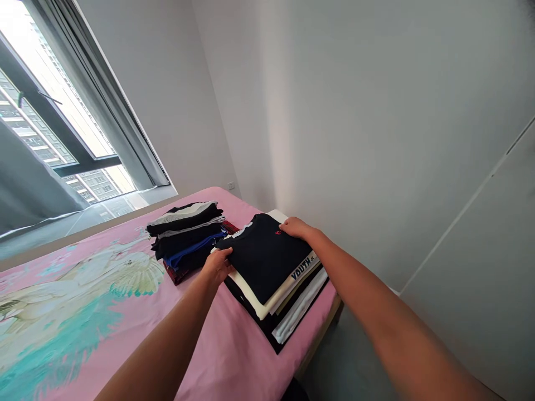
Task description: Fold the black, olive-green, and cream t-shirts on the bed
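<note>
**Dark shirt pinched at both sides, uneven stack close to the bed's edge**

Landmark: the dark shirt [265, 259]. It lay folded and nearly flat on top of a stack at the corner of the pink-covered bed [217, 345].

Grip: left hand [219, 264] closed at the shirt's left side, thumb above, fingers mostly hidden below. Right hand [297, 228] closed on its far right corner, beside the small red mark. Could not tell how many layers either hand had caught.

Directly under the shirt, a cream garment [256, 305] stuck out toward the wearer; a band lettered YOUTH [301, 269] showed along its right edge. Lower down, to the near right, a rolled-looking white garment [288, 323]. A second pile [184, 239] stood just left of the shirt, bright blue cloth [192, 250] among its layers.

Risks, as judged: fingers hooked too deep could drag the cream garment along with the shirt. Uneven tension between hands could skew the fold or let it fall open. The layers were ragged, so a rightward push might send the lower ones over the bed frame [315, 334] toward the floor [346, 362]. A leftward swing could knock the second pile.
</note>
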`<action>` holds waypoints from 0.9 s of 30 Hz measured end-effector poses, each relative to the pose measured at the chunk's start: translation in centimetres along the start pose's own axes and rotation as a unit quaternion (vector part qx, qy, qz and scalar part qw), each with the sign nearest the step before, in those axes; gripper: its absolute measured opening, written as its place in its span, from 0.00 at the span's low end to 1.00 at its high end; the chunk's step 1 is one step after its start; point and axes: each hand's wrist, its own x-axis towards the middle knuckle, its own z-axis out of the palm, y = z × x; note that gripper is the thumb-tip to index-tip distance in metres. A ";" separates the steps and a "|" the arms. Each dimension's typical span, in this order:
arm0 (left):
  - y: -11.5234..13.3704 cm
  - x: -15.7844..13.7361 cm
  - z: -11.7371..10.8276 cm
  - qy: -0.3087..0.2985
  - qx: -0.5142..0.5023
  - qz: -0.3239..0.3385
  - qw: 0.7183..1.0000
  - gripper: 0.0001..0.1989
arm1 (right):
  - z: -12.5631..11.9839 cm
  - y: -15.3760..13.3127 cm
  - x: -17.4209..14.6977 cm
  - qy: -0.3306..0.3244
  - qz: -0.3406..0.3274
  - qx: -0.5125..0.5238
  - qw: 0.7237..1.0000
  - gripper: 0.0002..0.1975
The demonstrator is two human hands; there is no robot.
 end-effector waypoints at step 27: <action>-11.8 -18.5 -5.7 -0.214 0.059 -0.105 0.969 0.22 | 2.9 -0.6 -8.0 0.168 -0.064 -0.147 0.973 0.27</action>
